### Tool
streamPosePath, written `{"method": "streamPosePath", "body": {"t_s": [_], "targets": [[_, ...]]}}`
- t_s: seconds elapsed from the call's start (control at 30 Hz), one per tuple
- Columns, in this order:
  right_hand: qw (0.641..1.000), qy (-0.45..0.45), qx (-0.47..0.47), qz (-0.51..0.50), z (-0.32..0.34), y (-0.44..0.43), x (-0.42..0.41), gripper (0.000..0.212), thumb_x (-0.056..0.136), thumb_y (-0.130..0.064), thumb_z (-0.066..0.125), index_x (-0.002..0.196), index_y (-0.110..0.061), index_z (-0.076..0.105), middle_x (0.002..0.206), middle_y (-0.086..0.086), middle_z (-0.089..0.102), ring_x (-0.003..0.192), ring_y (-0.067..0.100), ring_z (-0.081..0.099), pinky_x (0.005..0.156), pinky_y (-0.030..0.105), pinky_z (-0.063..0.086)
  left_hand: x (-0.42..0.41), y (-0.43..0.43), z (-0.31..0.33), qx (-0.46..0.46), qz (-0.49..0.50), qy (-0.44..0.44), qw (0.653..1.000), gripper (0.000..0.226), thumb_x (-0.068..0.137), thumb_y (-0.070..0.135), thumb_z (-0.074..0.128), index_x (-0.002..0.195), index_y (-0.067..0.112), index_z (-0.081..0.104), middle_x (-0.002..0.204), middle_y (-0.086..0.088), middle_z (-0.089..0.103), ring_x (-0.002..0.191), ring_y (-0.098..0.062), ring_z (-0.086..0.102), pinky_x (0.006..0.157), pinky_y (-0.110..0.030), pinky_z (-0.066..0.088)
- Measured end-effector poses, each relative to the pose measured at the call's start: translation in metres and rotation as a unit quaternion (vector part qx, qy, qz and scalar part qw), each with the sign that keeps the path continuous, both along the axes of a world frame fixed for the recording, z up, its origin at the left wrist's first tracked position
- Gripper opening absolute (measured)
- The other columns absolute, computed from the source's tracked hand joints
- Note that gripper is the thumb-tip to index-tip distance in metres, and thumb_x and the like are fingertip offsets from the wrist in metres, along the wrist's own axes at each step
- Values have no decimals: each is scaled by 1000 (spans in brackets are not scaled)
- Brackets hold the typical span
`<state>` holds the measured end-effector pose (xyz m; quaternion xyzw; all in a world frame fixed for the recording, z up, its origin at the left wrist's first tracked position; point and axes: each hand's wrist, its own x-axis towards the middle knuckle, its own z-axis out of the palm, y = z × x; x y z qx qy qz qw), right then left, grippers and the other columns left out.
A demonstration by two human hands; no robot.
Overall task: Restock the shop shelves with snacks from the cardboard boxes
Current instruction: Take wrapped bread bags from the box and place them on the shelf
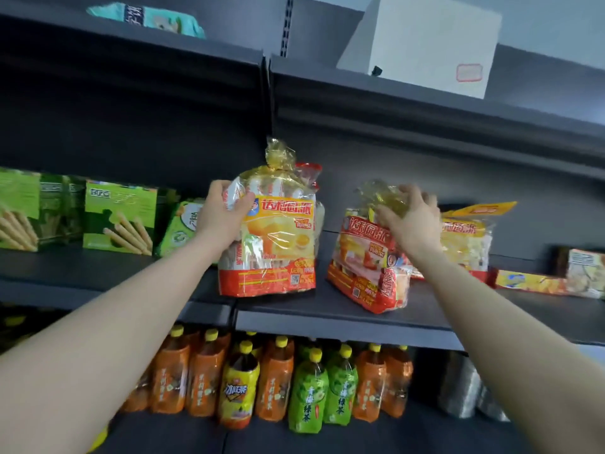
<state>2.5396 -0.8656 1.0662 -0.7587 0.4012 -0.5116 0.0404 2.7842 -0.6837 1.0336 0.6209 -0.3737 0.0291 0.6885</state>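
A yellow and red bag of snack cakes (278,244) stands upright on the dark middle shelf (327,317), and my left hand (222,213) grips its upper left side. To the right a second, redder bag (363,267) leans tilted on the same shelf. My right hand (409,221) is closed around its gathered clear top. A third yellow bag (468,237) lies behind my right hand, partly hidden by it. No cardboard box of stock is in view.
Green wafer-roll boxes (119,217) fill the shelf's left part. Flat yellow packets (537,283) lie at the right. Orange, yellow and green tea bottles (278,385) line the shelf below. A white box (422,44) and a teal bag (147,18) sit on the top shelf.
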Motion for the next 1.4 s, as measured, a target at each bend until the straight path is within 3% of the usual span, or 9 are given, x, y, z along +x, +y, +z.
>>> {"method": "streamPosePath", "body": {"t_s": [0.17, 0.27, 0.37, 0.5, 0.57, 0.7, 0.97, 1.17, 1.4], "targets": [[999, -36, 37, 11, -62, -19, 2, 105, 81, -60, 71, 154, -39, -3, 161, 20, 5, 139, 46, 32, 102, 55, 40, 2, -30, -6, 17, 14, 2, 1000, 41, 94, 47, 58, 124, 25, 41, 112, 3, 58, 83, -10, 61, 69, -35, 54], [995, 2, 98, 23, -60, -46, -1, 115, 81, -59, 72, 153, -39, -14, 128, 22, 51, 95, 35, 62, 77, 41, 53, 2, -44, -6, 44, 7, -34, 998, 47, 93, 49, 58, 128, 26, 39, 114, 5, 58, 84, -9, 61, 65, -33, 53], [992, 28, 115, 36, -46, -76, 3, 110, 83, -53, 73, 154, -38, -11, 113, 13, 61, 79, 25, 62, 59, 29, 47, 5, -52, -9, 85, -3, -47, 995, 65, 87, 54, 64, 136, 25, 32, 119, 6, 56, 92, -13, 61, 79, -37, 54], [991, 57, 104, 65, -42, -114, 26, 94, 91, -47, 64, 156, -34, -3, 154, 17, 36, 118, 39, 57, 91, 44, 50, 15, -58, -17, 140, -22, -68, 988, 106, 66, 61, 78, 147, 28, 18, 126, 9, 55, 110, -15, 59, 95, -42, 50], [991, 71, 99, 60, -42, -130, 46, 84, 99, -43, 54, 158, -30, -4, 159, 21, 24, 137, 39, 41, 113, 50, 31, 19, -58, -20, 158, -28, -73, 984, 120, 52, 73, 76, 147, 29, 17, 125, 11, 56, 112, -15, 60, 98, -45, 50], [991, 101, 80, -17, -44, -160, 78, 74, 102, -12, 38, 158, -26, -8, 160, 19, 25, 146, 30, 30, 117, 46, 16, 23, -56, -18, 186, -28, -83, 979, 132, 39, 87, 67, 147, 25, 21, 123, 13, 56, 112, -12, 60, 97, -43, 52], [982, 179, 58, 0, -58, -187, 84, 100, 87, 11, 40, 154, -49, -3, 165, 15, 11, 144, 41, 31, 98, 58, 48, 22, -58, -19, 159, -42, -75, 984, 89, 76, 49, 76, 144, 22, 26, 118, 14, 58, 107, -6, 61, 93, -36, 53], [992, 106, -61, 31, -36, -136, 65, 38, 105, -27, 43, 141, -14, 47, 143, 21, 46, 132, 36, 43, 104, 40, 21, 20, -62, -16, 80, -83, -15, 993, 53, 87, 38, 68, 132, 23, 43, 114, 8, 64, 98, -7, 66, 74, -24, 55], [904, -53, 207, 370, -28, -63, 49, 64, 93, -61, 51, 145, -28, 34, 130, -11, 58, 106, 0, 63, 94, 26, 50, -26, -103, -4, 73, -117, -36, 990, 47, 92, 56, 55, 127, 26, 42, 121, 24, 54, 107, -5, 60, 98, -31, 47]]}}
